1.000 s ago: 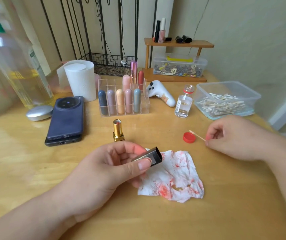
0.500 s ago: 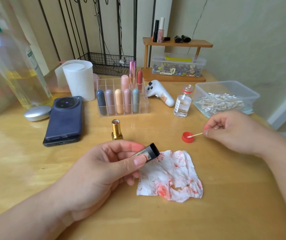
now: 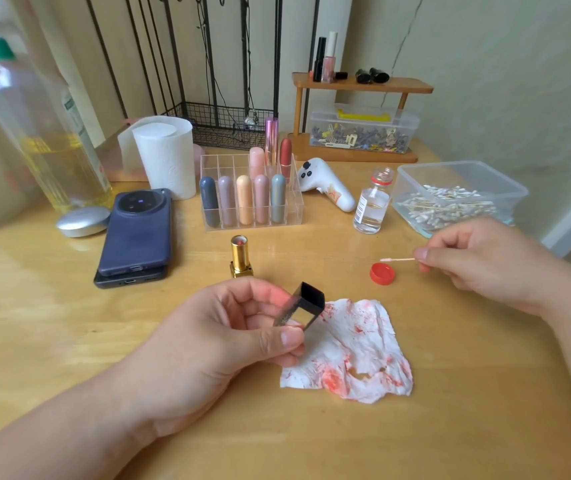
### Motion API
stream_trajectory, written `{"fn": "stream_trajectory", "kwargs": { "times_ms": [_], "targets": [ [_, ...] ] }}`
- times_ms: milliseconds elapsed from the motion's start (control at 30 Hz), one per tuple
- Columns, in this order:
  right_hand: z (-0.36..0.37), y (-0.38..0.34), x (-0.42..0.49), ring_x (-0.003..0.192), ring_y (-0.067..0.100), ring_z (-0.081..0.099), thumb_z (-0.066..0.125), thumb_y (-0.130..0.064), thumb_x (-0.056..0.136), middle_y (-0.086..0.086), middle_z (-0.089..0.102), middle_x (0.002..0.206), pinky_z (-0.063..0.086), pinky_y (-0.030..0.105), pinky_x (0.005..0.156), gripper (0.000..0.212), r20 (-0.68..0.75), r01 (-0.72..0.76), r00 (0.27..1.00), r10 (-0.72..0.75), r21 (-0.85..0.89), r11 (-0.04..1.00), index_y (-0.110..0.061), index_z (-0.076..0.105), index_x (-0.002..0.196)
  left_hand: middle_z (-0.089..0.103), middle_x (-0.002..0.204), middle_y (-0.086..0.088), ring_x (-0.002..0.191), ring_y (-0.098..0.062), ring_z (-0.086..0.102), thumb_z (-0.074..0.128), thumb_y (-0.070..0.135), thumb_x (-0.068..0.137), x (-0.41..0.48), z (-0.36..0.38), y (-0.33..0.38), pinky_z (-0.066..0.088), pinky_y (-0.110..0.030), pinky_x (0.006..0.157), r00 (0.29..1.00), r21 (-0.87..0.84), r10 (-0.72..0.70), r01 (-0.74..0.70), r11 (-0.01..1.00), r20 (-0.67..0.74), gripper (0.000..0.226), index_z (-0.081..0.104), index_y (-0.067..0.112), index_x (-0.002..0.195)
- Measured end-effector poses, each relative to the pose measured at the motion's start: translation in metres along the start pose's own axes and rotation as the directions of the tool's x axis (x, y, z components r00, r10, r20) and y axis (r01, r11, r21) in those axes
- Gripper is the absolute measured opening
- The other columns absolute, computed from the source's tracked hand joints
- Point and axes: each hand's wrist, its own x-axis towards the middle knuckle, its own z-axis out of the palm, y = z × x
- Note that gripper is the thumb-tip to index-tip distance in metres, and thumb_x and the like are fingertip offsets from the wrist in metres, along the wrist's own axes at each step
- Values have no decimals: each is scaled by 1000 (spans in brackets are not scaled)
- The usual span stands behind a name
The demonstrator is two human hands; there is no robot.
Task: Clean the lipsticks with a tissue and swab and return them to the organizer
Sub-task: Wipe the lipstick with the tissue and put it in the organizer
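Observation:
My left hand [image 3: 214,337] grips a square black lipstick cap [image 3: 303,304], its open end tilted up and to the right. A gold lipstick base [image 3: 240,255] stands uncapped on the table just behind that hand. My right hand [image 3: 484,265] pinches a cotton swab [image 3: 396,260] whose pink-stained tip hovers just above a red bottle cap [image 3: 382,273]. A red-smeared tissue [image 3: 356,351] lies flat in front of me. The clear organizer [image 3: 294,211] behind holds several pastel lipsticks.
An open small glass bottle [image 3: 370,209] of clear liquid stands beside a plastic tub of swabs [image 3: 457,197]. Two stacked phones [image 3: 136,233], a tissue roll [image 3: 166,157], a silver disc [image 3: 83,220], a large bottle [image 3: 31,116] and a white handheld device [image 3: 327,188] crowd the back.
The swab tip dipped into the red cap and has now lifted out of it. My left hand tipped the black cap's opening more upward.

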Motion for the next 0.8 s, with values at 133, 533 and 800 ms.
{"fn": "stream_trajectory", "kwargs": {
  "times_ms": [133, 533, 800],
  "targets": [
    [2, 1, 1, 42, 8, 33, 74, -25, 86, -7, 42, 45, 26, 28, 54, 24, 9, -18, 1000, 19, -31, 999, -12, 72, 66, 69, 84, -23, 73, -31, 68, 79, 2, 69, 0, 1, 0, 59, -31, 68, 1000, 13, 17, -17, 1000, -4, 25, 74, 6, 94],
    [19, -57, -40, 38, 9, 36, 70, -5, 73, -7, 53, 47, 29, 17, 41, 5, 85, 314, 914, -397, 473, 823, -1, 68, 73, 68, 90, -16, 73, -22, 64, 79, 6, 75, 1, 1, -2, 57, -32, 73, 999, -90, 31, -29, 996, 17, 24, 77, 7, 99],
    [27, -67, -57, 64, 33, 67, 73, -18, 76, 4, 70, 69, 52, 43, 52, 6, -2, 508, 854, -520, 220, 833, -24, 71, 75, 68, 82, -11, 72, -17, 64, 88, 13, 67, 2, -6, -5, 56, -26, 70, 993, -148, 75, -61, 987, 86, 39, 76, 5, 104]
  ]
}}
